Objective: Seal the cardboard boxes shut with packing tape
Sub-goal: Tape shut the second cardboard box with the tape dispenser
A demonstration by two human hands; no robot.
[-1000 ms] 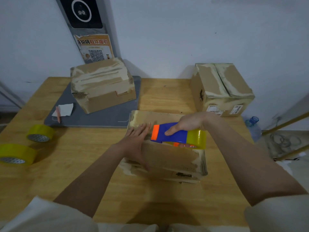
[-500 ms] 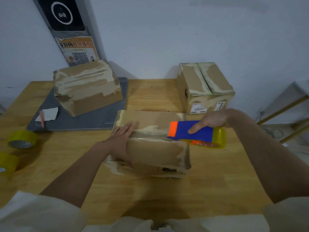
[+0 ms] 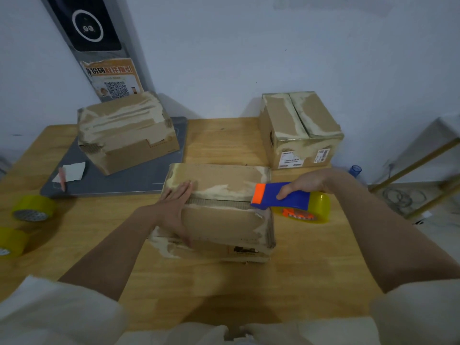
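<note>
A flat cardboard box (image 3: 224, 220) lies in the middle of the wooden table, its two top flaps meeting along a centre seam. My left hand (image 3: 175, 207) rests flat on the box's left end, fingers spread, pressing the flaps down. My right hand (image 3: 308, 181) grips a blue and orange tape dispenser (image 3: 281, 196) with a yellowish tape roll (image 3: 313, 211). The dispenser's orange front sits at the right end of the seam, over the box's right edge.
A taped box (image 3: 127, 135) sits on a grey mat (image 3: 117, 185) at the back left, with a white paper scrap (image 3: 72, 171) beside it. Another taped box (image 3: 301, 130) stands at the back right. Two yellow tape rolls (image 3: 33, 207) (image 3: 11, 241) lie at the table's left edge.
The dispenser has travelled right along the box top, from near the middle to the right end of the seam. My left hand has stayed pressed on the left end.
</note>
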